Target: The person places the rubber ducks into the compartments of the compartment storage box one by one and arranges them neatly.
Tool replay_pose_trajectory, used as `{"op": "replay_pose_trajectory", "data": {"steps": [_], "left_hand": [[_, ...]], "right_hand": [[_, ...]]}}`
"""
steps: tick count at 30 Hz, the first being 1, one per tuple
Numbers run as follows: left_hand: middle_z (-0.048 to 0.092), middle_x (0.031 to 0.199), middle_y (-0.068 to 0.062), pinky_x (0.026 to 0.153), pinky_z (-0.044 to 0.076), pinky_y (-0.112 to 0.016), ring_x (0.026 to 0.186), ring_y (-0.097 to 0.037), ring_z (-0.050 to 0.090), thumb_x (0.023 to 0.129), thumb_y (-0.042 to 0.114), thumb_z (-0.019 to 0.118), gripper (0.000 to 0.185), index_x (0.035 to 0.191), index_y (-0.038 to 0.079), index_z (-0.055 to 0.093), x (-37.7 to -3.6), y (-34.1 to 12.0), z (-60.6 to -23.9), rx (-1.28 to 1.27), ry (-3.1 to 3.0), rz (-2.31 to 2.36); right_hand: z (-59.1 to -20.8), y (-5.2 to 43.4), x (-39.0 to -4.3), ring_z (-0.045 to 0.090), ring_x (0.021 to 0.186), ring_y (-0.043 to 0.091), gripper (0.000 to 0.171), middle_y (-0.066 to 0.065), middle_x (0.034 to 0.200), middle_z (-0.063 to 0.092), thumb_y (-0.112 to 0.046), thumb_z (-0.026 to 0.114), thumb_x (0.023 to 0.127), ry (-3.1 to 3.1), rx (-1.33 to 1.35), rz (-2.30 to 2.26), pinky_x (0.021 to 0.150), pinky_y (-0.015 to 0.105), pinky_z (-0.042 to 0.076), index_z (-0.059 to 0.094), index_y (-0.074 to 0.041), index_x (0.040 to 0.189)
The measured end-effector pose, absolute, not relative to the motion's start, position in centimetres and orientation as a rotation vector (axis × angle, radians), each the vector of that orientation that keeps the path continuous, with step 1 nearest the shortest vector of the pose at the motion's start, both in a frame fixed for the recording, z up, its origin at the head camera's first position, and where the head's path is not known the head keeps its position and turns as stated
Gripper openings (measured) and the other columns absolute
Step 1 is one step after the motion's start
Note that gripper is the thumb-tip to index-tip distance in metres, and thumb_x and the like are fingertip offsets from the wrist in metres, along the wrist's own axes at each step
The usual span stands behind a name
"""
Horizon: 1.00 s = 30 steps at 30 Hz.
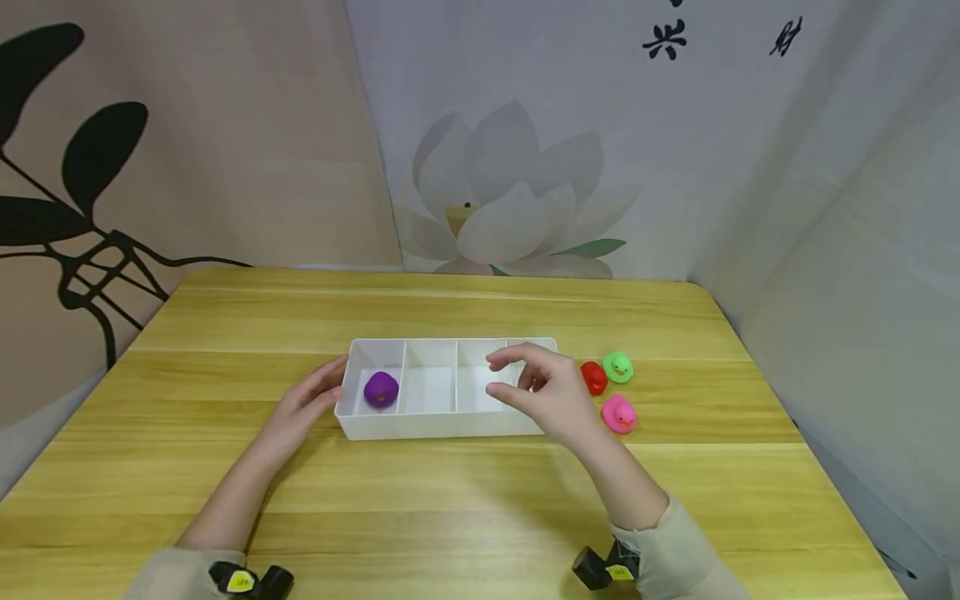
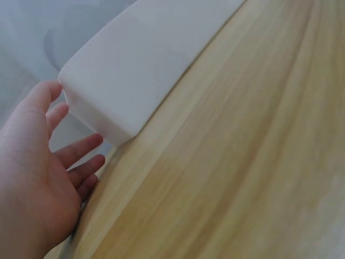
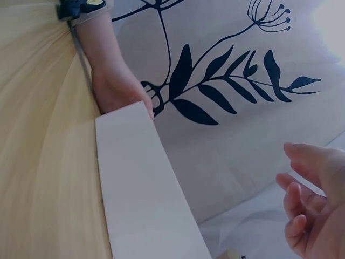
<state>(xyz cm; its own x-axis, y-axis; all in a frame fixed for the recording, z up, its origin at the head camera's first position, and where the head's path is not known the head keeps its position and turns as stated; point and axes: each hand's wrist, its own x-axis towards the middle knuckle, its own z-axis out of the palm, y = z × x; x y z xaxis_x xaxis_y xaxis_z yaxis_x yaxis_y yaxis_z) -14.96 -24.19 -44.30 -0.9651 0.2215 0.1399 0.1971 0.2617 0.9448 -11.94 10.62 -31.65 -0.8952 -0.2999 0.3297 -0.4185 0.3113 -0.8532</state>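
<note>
A long white divided box (image 1: 442, 427) sits on the wooden table. Its leftmost compartment holds a small purple rubber toy (image 1: 381, 392). My left hand (image 1: 298, 410) rests at the box's left end, fingers loosely spread, fingertips right at the end wall in the left wrist view. Over the right part of the box is my right hand (image 1: 557, 398), thumb and index finger apart with nothing between them; it hides the rightmost compartment in part. Right beside that hand are a red rubber toy (image 1: 594, 378), a green rubber duck (image 1: 618, 367) and a pink rubber duck (image 1: 618, 415).
The wooden table (image 1: 450, 517) extends around the box on all sides. Behind it hangs a pale curtain (image 1: 525, 50) with a printed lotus, and another cloth (image 1: 862, 292) lines the right side. Each sleeve carries a black wrist device, such as the right one (image 1: 600, 570).
</note>
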Motion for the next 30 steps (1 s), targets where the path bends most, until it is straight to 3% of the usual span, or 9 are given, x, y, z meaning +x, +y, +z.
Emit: {"op": "replay_pose_trajectory", "data": {"steps": [10,16,19,30], "left_hand": [[0.045,0.131,-0.015,0.089,0.037,-0.022,0.117,-0.023,0.042,0.095,0.022,0.046,0.047,0.14,0.017,0.034,-14.8,-24.2,-44.3,0.41,2.487,1.849],[0.045,0.131,-0.014,0.091,0.036,-0.025,0.118,-0.024,0.042,0.095,0.023,0.046,0.047,0.14,0.018,0.034,-14.8,-24.1,-44.2,0.401,2.492,1.838],[0.045,0.131,-0.014,0.091,0.036,-0.026,0.118,-0.025,0.041,0.095,0.023,0.046,0.047,0.14,0.018,0.034,-14.9,-24.1,-44.2,0.4,2.495,1.833],[0.044,0.131,-0.015,0.09,0.036,-0.02,0.116,-0.016,0.043,0.095,0.023,0.046,0.046,0.139,0.017,0.034,-14.9,-24.1,-44.5,0.407,2.49,1.845]], "right_hand": [[-32.2,14.9,-10.3,0.046,0.055,0.018,0.026,0.001,0.087,0.062,-0.003,0.074,0.072,-2.426,0.664,1.525,0.047,0.025,0.037,0.066,-0.005,0.096],[-33.4,17.6,-9.9,0.045,0.055,0.016,0.028,0.001,0.067,0.054,0.0,0.075,0.069,-2.435,0.634,1.452,0.048,0.024,0.038,0.065,-0.002,0.096],[-34.1,19.0,-9.9,0.044,0.055,0.015,0.029,0.0,0.064,0.052,0.001,0.075,0.069,-2.44,0.6,1.431,0.048,0.023,0.038,0.065,-0.003,0.095],[-37.1,23.9,-10.3,0.047,0.057,0.015,0.031,0.001,0.089,0.059,-0.007,0.074,0.073,-2.583,0.448,1.331,0.046,0.024,0.038,0.064,-0.009,0.103]]}}
